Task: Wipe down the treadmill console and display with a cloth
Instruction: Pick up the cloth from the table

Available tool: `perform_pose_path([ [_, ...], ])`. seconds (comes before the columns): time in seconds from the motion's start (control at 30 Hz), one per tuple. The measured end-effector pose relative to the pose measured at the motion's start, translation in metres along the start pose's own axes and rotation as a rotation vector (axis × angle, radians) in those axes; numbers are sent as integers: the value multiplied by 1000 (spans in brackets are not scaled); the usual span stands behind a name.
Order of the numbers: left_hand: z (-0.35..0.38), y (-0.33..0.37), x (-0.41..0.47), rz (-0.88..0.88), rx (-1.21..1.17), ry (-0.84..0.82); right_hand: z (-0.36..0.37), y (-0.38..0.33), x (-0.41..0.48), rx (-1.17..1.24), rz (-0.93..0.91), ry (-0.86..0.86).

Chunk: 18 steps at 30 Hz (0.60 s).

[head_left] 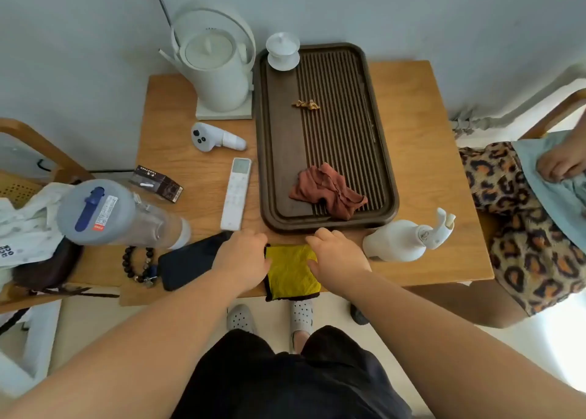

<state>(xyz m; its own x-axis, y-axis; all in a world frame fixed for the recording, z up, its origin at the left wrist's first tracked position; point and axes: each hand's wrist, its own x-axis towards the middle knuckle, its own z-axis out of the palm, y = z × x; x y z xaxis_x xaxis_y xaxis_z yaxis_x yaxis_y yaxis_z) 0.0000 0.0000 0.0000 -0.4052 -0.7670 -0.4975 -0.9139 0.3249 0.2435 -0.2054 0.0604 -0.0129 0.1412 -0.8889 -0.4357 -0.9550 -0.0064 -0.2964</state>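
Note:
A folded yellow cloth [290, 273] with a dark edge lies at the near edge of the wooden table [421, 152], slightly overhanging it. My left hand [242, 255] rests on the cloth's left side and my right hand [336, 255] on its right side, fingers laid flat over it. Whether either hand grips the cloth or only presses on it, I cannot tell. No treadmill console or display is in view.
A dark slatted tea tray [380, 152] holds a crumpled rust cloth [328, 190] and a lidded white cup [283, 51]. A white kettle [215, 70], controller [215, 137], remote [236, 193], phone [190, 261], bottle [117, 214] and white dispenser [409, 238] crowd the table. A seated person [536, 216] is at right.

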Motion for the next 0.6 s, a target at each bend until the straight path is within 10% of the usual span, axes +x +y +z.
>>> perform_pose_path([
  [0.6,-40,-11,-17,39,-616,178,4,-37,-44,221,176,405],
])
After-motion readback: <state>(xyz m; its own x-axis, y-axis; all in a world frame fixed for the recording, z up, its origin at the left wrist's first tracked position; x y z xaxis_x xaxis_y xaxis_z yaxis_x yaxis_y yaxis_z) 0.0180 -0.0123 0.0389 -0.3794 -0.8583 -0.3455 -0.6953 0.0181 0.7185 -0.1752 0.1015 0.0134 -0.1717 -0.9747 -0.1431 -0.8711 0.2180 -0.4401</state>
